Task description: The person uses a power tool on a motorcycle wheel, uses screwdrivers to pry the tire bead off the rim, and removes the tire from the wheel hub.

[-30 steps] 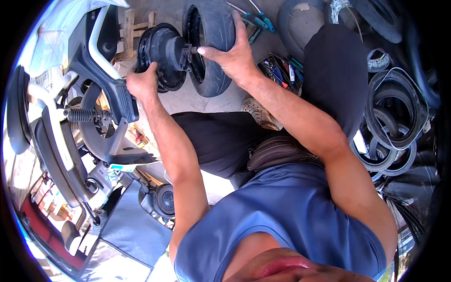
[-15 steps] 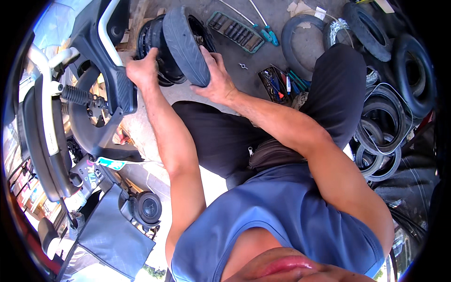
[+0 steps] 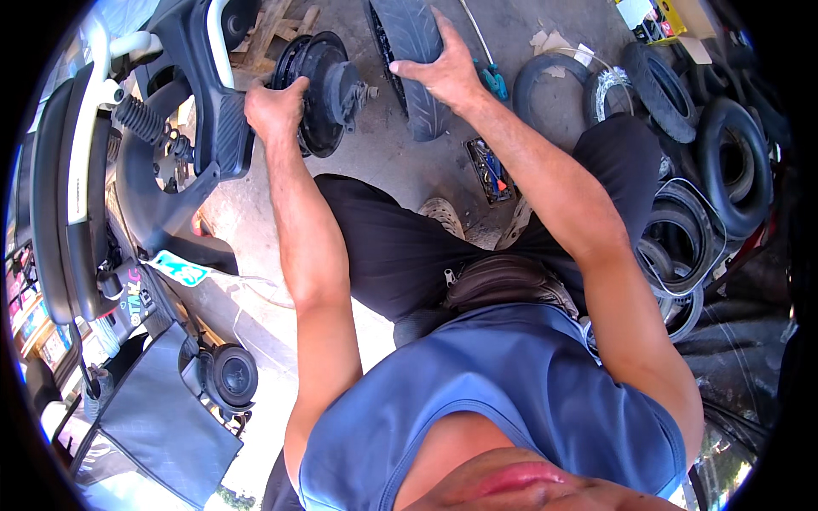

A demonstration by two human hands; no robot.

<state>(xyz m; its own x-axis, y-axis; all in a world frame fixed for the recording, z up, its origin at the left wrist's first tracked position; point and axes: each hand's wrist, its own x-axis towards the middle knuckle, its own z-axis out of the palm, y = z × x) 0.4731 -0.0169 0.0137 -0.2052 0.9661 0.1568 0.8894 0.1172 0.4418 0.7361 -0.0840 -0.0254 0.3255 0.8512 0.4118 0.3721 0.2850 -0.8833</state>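
My left hand (image 3: 276,111) is closed on the near-left edge of a black wheel rim (image 3: 308,94). The rim stands upright, and a hub with an axle stub (image 3: 362,92) sticks out of its right side. To the right, my right hand (image 3: 443,68) grips a black scooter tyre (image 3: 417,85) by its tread, with the thumb across the tread and the fingers around the far side. A gap shows between tyre and rim.
A scooter (image 3: 226,119) stands close on the left. A tool tray (image 3: 491,173) and a teal-handled tool (image 3: 492,83) lie on the floor beyond my knees. Several tyres and inner tubes (image 3: 734,170) are heaped at right. A yellow box (image 3: 669,19) sits far right.
My right hand has carried the tyre to the right, away from the rim, which now shows its hub. My left hand still holds the rim, slightly further right. The tyre now covers the socket set.
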